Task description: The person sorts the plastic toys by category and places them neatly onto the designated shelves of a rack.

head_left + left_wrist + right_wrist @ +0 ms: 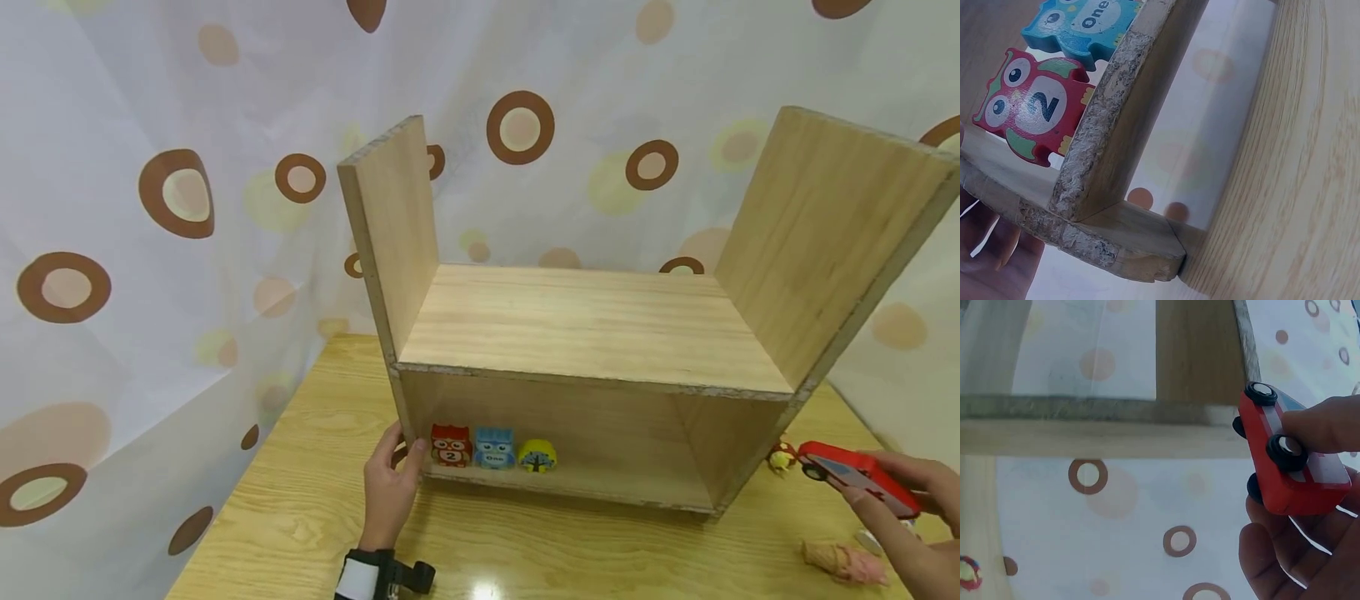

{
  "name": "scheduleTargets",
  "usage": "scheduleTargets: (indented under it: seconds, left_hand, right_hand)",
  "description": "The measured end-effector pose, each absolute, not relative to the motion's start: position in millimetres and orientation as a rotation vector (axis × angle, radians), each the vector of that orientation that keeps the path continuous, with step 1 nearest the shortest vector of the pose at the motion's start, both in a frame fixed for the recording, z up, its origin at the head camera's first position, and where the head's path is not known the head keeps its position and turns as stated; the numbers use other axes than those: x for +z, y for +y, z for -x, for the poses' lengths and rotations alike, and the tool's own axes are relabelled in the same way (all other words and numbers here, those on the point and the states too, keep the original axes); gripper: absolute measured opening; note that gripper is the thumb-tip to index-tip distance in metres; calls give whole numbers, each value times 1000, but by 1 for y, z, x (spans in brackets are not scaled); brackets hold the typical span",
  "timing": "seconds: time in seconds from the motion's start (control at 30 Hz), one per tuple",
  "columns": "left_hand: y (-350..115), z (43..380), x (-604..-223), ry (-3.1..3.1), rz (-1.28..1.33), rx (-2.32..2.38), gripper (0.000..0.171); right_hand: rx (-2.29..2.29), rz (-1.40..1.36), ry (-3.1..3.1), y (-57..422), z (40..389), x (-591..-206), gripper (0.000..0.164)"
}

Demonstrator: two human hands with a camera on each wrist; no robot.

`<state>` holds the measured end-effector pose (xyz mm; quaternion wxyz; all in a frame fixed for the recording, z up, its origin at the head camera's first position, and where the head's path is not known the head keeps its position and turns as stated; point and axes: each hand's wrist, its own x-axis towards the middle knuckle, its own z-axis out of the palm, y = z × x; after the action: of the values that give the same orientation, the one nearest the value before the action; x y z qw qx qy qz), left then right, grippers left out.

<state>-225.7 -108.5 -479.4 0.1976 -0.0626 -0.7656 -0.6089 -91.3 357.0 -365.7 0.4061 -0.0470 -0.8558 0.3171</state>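
Observation:
My left hand grips the lower left side panel of a wooden shelf, thumb in front and fingers round the outer side. In the left wrist view, fingers show beside the panel's rough edge. Inside the lower compartment stand a red owl block marked 2, a blue owl block marked One, and a yellow block with a tree, in a row near the left. At the far right, my right hand holds a red toy car between thumb and fingers, apart from the shelf.
On the wooden table, right of the shelf, lie a toy ice cream cone and a small red and yellow toy. A pale object lies partly hidden under my right hand. Behind hangs a patterned cloth.

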Motion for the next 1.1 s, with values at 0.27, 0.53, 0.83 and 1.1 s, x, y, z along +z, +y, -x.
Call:
scheduleTargets:
  seconds: [0.27,0.53,0.83,1.1]
  left_hand:
    - [-105,228,-482,-2130,212,-1679,40]
    - [-107,230,-480,-2111,227,-1656,40]
    - [-109,226,-479,-2131,198,-1661,40]
    - [-109,226,-481,-2133,186,-1661,37]
  right_hand:
    - [857,-15,-2112,336,97,-364,66]
    - [846,-207,-2191,292,112,-356,45]
    - [885,-417,-2223,260,138,-378,52]
    - [868,-366,-2335,256,155,-391,40]
